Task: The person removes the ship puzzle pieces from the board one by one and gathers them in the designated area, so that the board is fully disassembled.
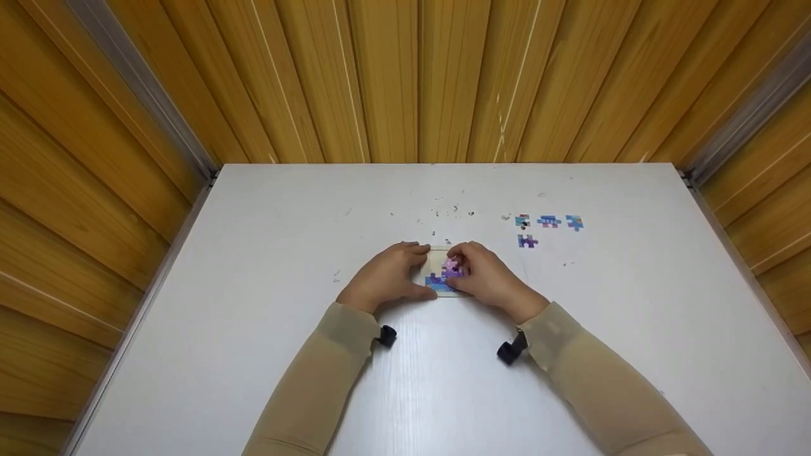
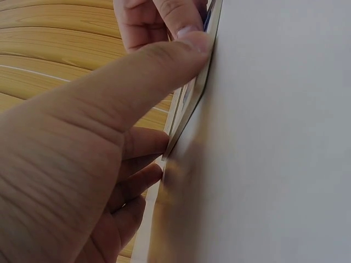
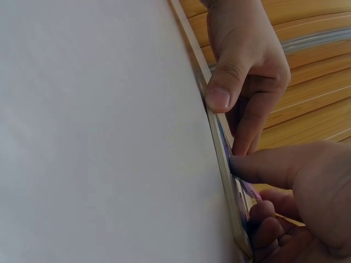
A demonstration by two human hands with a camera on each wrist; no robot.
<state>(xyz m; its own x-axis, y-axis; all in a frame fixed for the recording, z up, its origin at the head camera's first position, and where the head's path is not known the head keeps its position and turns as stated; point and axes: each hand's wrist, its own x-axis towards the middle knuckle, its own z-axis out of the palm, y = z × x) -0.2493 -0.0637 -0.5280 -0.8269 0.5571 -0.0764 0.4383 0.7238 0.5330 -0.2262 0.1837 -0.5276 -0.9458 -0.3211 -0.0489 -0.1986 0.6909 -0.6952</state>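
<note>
A small wooden puzzle tray (image 1: pixel 437 257) lies on the table between the hands, with blue and purple pieces (image 1: pixel 436 282) along its near side. My left hand (image 1: pixel 389 272) holds the tray's left side, thumb at the near corner and fingers by the far one. In the left wrist view that thumb lies on the tray's rim (image 2: pixel 189 101). My right hand (image 1: pixel 493 272) pinches a pink puzzle piece (image 1: pixel 451 265) over the tray's right part. In the right wrist view the pink piece (image 3: pixel 252 192) sits by the curled fingers, partly hidden, and the thumb touches the tray.
Several loose puzzle pieces lie to the right on the white table (image 1: pixel 279 221), among them a purple piece (image 1: pixel 527 241) and a blue piece (image 1: pixel 574 222). Small dark marks dot the surface beyond the tray. Yellow wood-pattern walls (image 1: pixel 418 82) stand at the back and sides.
</note>
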